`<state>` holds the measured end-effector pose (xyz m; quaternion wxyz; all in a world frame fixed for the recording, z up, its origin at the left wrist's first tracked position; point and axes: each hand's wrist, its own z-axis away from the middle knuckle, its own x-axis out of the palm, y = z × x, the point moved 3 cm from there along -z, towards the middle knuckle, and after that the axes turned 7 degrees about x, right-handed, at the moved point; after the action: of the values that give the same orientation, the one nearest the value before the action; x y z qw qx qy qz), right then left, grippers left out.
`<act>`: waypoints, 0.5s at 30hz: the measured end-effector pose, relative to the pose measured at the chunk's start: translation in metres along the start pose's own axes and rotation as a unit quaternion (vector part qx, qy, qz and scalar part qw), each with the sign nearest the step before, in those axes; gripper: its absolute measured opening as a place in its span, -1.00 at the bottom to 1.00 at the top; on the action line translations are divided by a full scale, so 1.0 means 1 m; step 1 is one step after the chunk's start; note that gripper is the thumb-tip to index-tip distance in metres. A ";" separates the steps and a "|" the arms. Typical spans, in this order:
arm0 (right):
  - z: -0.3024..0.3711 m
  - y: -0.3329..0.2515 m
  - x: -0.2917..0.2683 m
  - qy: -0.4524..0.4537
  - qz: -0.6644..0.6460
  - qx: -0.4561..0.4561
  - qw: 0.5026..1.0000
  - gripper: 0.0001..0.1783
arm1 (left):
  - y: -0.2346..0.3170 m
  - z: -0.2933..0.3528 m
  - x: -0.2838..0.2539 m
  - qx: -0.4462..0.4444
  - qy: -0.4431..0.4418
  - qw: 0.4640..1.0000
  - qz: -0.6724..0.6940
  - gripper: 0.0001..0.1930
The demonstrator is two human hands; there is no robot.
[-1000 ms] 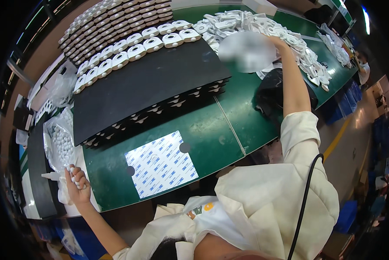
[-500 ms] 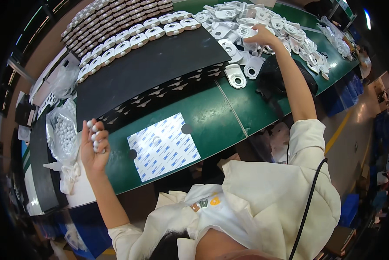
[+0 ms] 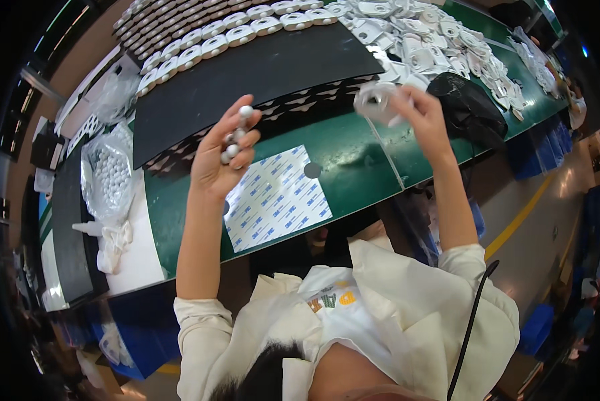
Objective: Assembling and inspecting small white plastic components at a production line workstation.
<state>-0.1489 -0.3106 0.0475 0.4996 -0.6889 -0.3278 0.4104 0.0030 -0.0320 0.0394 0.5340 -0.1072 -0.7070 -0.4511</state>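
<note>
Several small white balls (image 3: 246,112) sit among the curled fingers of my left hand (image 3: 221,150), which is raised just left of the white sheet with blue print (image 3: 280,200). My right hand (image 3: 423,123) grips a white plastic part (image 3: 377,101) with a round hole, held in the air over the bench and blurred by motion. Behind it spreads a heap of similar white parts (image 3: 440,43). Rows of such parts, each with a white ball at its front, stand along the far edge of the black board (image 3: 246,70).
A clear bag of white balls (image 3: 109,174) lies at the left beside a small white nozzle-tipped bottle (image 3: 88,228). A black bag (image 3: 465,107) rests right of my right hand. Stacked trays of parts (image 3: 179,23) rise at the far left. The green bench (image 3: 353,160) ends close in front of me.
My right hand has come back from the heap toward me, bringing a white part. My left hand has moved right and up with the balls, toward the middle.
</note>
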 end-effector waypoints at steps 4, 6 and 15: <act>0.030 0.006 0.033 -0.072 0.090 -0.039 0.993 -0.83 | -0.013 0.003 -0.007 0.014 0.024 0.997 -0.065 -0.60; 0.034 0.009 0.045 -0.094 0.147 -0.028 0.984 -0.84 | -0.013 0.004 -0.011 0.028 0.024 0.996 -0.087 -0.64; 0.025 -0.013 0.126 -0.235 -0.120 0.042 0.964 -0.81 | 0.001 0.000 -0.031 0.075 0.038 0.992 -0.096 -0.70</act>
<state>-0.1149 -0.1880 0.0258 0.4824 -0.5071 -0.4988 0.5111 0.0157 -0.0210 0.0134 0.5214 0.0186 -0.7251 -0.4495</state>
